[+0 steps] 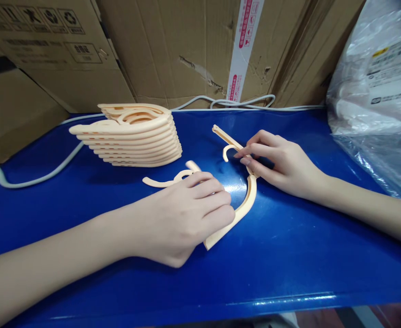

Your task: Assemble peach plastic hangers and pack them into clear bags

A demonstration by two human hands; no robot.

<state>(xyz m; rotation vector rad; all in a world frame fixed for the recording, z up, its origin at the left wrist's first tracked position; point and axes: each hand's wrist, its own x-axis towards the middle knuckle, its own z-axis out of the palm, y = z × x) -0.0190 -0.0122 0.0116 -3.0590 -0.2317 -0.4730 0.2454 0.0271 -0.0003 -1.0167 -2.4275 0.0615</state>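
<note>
Head cam: IMO the best way here is a light, steady pinch near the joint, w/o twisting the thin arm. My R hand [279, 159] has the hanger [248, 202] pinched btwn thumb & fingers, mid-tabletop [306, 255], fwd-right of the L hand [190, 209]. That one's palm-down, fingers curled by a curved piece [156, 183]; can't tell if gripping.

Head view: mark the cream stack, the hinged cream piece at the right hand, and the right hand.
Cream stack [139, 142]: head view, on its layered front edges.
Hinged cream piece [247, 205]: head view, on its curved lower arm.
Right hand [284, 159]: head view, on the back of the hand.
</note>
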